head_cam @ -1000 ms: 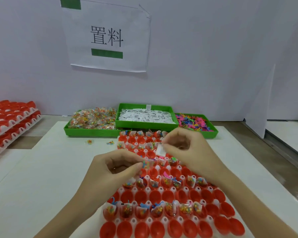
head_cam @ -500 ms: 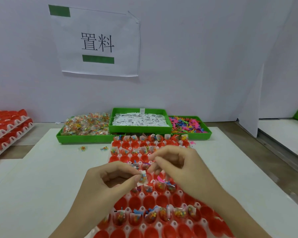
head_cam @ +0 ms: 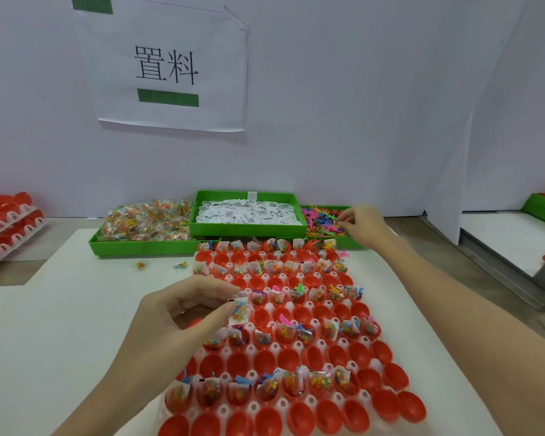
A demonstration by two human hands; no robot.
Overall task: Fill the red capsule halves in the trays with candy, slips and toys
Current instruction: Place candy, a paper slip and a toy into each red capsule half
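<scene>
Nearest the camera, at the bottom centre of the frame, the white capsule tray (head_cam: 282,404) lies on the desk (head_cam: 60,309) with its red capsule halves (head_cam: 238,363) in alternating rows: some rows stand bare, glossy and cup-up, while others already carry a clear candy packet, a slip and a bright toy poking above the rim. Left of centre, the left hand (head_cam: 183,313) pinches a small candy packet (head_cam: 240,309) with a slip against it between thumb and fingertips, poised over the left edge of a half-filled row. The packets stand proud of the shallow cups, so a careless brush of that wrist could tip neighbouring fillings out, and a packet dropped off-centre would likely land in the gap between cups. Farther back, two candy packets already lie loose on the desk beside the tray. Along the back, three green bins sit in a line: candy (head_cam: 145,221) at left, paper slips (head_cam: 247,212) in the middle, plastic toys (head_cam: 323,220) at right. The right hand (head_cam: 364,226) reaches into the toy bin, fingers curled among the tangled toys; whether it grips one cannot be told, and more than one could lift out together.
</scene>
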